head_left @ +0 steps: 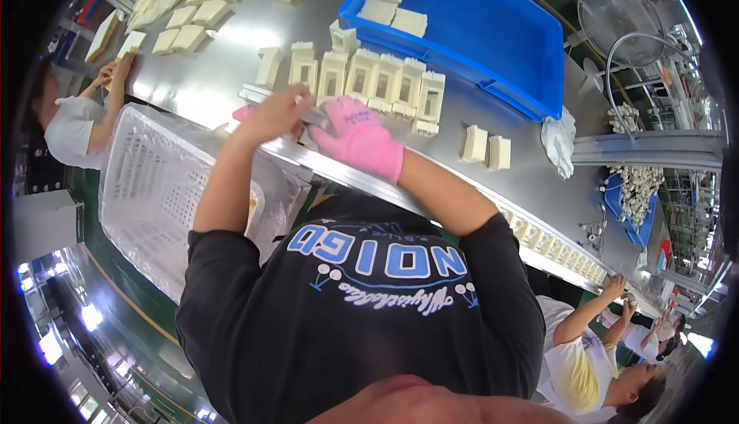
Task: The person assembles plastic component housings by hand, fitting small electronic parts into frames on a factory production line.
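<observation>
Overhead, blue bin (493, 31) holding three cream blocks (391, 2)

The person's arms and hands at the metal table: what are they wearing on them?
The right hand wears a pink knitted glove with small dark markings on its back and a ribbed cuff at the wrist. The left hand is bare. Both forearms are uncovered; short black sleeves of a T-shirt end near the elbows.

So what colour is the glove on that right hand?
Pink. The glove on the right hand shows best in the head view, by the cream parts.
</observation>
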The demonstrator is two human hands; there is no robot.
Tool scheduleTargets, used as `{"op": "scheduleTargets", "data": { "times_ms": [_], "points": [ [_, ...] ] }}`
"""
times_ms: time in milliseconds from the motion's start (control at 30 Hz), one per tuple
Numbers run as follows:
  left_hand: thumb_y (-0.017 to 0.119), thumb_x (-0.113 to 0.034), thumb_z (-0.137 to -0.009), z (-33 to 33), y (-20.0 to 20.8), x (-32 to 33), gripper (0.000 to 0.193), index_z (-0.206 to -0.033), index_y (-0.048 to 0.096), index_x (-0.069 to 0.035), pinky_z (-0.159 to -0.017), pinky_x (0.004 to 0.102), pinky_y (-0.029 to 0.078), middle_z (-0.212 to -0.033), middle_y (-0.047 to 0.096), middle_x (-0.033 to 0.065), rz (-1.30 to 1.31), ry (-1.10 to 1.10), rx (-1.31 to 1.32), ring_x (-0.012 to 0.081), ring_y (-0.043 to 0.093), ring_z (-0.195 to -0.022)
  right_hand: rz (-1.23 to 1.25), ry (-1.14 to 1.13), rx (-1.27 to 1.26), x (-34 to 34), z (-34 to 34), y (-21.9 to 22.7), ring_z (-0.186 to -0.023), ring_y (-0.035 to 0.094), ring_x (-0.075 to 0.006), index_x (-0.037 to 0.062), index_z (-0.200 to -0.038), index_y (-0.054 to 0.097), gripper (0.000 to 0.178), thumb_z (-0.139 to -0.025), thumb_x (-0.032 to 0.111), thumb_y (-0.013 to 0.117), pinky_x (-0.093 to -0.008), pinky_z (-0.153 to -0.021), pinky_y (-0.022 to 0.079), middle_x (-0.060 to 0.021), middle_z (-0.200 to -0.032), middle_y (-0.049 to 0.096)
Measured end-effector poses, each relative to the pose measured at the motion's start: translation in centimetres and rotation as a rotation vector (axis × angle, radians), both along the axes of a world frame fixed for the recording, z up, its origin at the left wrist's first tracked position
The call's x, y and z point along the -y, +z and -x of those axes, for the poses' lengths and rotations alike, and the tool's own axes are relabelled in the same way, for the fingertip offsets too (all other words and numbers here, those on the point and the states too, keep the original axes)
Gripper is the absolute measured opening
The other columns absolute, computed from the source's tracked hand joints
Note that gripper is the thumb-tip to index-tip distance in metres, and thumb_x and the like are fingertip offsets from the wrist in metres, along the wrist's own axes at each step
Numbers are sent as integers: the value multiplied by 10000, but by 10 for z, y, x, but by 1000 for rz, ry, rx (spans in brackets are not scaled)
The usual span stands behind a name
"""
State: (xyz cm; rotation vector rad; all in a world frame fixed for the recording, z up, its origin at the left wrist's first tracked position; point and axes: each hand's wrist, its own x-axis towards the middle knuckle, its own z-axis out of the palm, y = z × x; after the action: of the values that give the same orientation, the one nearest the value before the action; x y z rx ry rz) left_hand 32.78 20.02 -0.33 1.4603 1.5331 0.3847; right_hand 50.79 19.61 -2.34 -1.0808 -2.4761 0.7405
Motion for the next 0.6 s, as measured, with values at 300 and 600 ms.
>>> {"op": "scheduleTargets", "data": {
  "times_ms": [300,600],
  "points": [
    [509,-334,-800,-40,-8,16,412,-1016,468,14,-748,407,405,-921,527,196,-467,-187,-416,341,502,-882,-85,-199,-12,27,-85,13,-931,460,-322,17,-1075,445,381,-756,209,528,-386,-820,346,-186,-963,487],
    [531,-252,-777,-73,-37,4,420,-1113,451,-14,-818,413,362,-1015,503,198,-644,-567,-367,354,467,-938,-185,-505,63,65,-158,-6,-838,464,-312,0,-1000,457,353,-749,241,516,-408,-765,349,-161,-871,476]
  ]
}}
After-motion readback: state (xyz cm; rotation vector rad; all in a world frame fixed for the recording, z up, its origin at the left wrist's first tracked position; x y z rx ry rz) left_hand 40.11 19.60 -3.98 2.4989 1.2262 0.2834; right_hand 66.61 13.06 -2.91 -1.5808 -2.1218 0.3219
